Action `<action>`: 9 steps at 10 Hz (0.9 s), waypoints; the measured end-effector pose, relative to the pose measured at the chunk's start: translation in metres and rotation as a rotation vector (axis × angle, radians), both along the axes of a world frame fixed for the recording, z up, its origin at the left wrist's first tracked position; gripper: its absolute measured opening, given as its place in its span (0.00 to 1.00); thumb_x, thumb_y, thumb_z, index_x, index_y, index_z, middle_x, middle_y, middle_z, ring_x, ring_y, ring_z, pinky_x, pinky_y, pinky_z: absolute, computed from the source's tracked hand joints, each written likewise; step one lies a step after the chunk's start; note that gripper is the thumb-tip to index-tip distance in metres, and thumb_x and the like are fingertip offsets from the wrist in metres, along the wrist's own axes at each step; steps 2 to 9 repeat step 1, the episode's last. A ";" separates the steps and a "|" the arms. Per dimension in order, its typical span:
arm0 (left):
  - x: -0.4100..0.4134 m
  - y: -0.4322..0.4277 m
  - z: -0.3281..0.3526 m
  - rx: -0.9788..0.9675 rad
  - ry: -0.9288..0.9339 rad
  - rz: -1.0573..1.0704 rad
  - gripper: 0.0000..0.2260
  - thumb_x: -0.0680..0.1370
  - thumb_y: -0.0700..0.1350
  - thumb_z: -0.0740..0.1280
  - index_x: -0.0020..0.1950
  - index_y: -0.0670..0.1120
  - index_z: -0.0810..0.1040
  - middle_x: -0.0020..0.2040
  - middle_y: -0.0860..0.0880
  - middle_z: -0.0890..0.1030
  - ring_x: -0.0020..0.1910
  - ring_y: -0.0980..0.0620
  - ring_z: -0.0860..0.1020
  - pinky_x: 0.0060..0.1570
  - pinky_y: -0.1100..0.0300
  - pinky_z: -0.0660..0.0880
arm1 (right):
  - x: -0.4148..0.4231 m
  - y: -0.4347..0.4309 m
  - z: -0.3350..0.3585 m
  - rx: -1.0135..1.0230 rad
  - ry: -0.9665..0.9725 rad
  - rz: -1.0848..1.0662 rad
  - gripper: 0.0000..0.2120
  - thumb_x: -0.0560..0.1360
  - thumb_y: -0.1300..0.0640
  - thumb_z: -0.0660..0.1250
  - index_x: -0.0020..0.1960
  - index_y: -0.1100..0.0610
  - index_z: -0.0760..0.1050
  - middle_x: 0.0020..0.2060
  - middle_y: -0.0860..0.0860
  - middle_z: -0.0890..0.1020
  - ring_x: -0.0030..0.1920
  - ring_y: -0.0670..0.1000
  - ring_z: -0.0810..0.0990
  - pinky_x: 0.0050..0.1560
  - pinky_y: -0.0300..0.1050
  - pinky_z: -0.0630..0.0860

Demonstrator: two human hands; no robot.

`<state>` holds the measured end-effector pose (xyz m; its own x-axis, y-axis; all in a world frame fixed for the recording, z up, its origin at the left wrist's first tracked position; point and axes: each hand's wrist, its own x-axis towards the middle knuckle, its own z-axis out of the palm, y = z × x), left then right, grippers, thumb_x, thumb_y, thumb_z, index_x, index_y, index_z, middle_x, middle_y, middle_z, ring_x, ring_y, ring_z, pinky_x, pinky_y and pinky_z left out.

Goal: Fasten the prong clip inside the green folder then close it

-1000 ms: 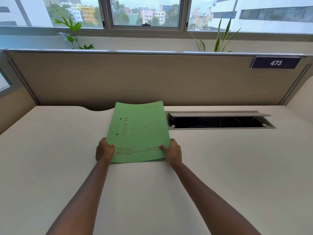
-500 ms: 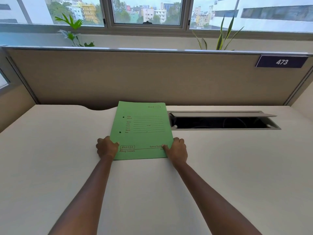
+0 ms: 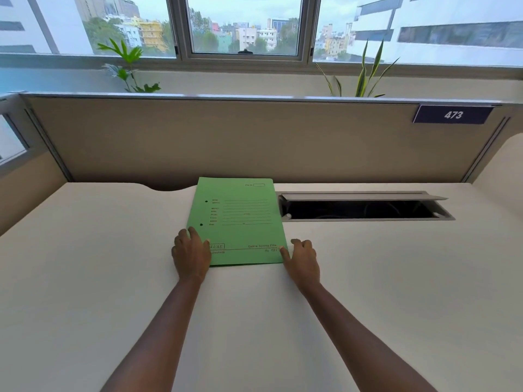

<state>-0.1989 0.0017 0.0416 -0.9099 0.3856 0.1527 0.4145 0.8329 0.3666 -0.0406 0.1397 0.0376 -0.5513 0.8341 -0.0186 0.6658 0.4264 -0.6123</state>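
The green folder [image 3: 240, 222] lies closed and flat on the white desk [image 3: 113, 264], its printed cover up and two punch holes near its left edge. The prong clip is hidden inside. My left hand [image 3: 191, 254] rests on the folder's near left corner with its fingers spread over the cover. My right hand [image 3: 301, 257] lies on the desk at the near right corner, fingers apart, and its thumb touches the folder's edge.
An open cable tray slot [image 3: 362, 209] with a raised lid sits in the desk just right of the folder. A beige partition [image 3: 254, 137] with a "473" label [image 3: 452, 114] stands behind. Plants and windows lie beyond it.
The folder's far end has come down from a slight lift to lie flat. Both hands have loosened from gripping the near corners to resting with fingers spread.
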 end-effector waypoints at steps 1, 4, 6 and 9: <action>0.027 0.006 -0.002 0.045 0.042 -0.102 0.24 0.79 0.44 0.60 0.71 0.33 0.62 0.69 0.33 0.67 0.69 0.36 0.66 0.66 0.45 0.67 | 0.021 0.002 0.003 0.103 0.004 -0.011 0.20 0.78 0.52 0.57 0.65 0.62 0.67 0.62 0.61 0.70 0.62 0.60 0.69 0.55 0.53 0.73; 0.027 0.006 -0.002 0.045 0.042 -0.102 0.24 0.79 0.44 0.60 0.71 0.33 0.62 0.69 0.33 0.67 0.69 0.36 0.66 0.66 0.45 0.67 | 0.021 0.002 0.003 0.103 0.004 -0.011 0.20 0.78 0.52 0.57 0.65 0.62 0.67 0.62 0.61 0.70 0.62 0.60 0.69 0.55 0.53 0.73; 0.027 0.006 -0.002 0.045 0.042 -0.102 0.24 0.79 0.44 0.60 0.71 0.33 0.62 0.69 0.33 0.67 0.69 0.36 0.66 0.66 0.45 0.67 | 0.021 0.002 0.003 0.103 0.004 -0.011 0.20 0.78 0.52 0.57 0.65 0.62 0.67 0.62 0.61 0.70 0.62 0.60 0.69 0.55 0.53 0.73; 0.027 0.006 -0.002 0.045 0.042 -0.102 0.24 0.79 0.44 0.60 0.71 0.33 0.62 0.69 0.33 0.67 0.69 0.36 0.66 0.66 0.45 0.67 | 0.021 0.002 0.003 0.103 0.004 -0.011 0.20 0.78 0.52 0.57 0.65 0.62 0.67 0.62 0.61 0.70 0.62 0.60 0.69 0.55 0.53 0.73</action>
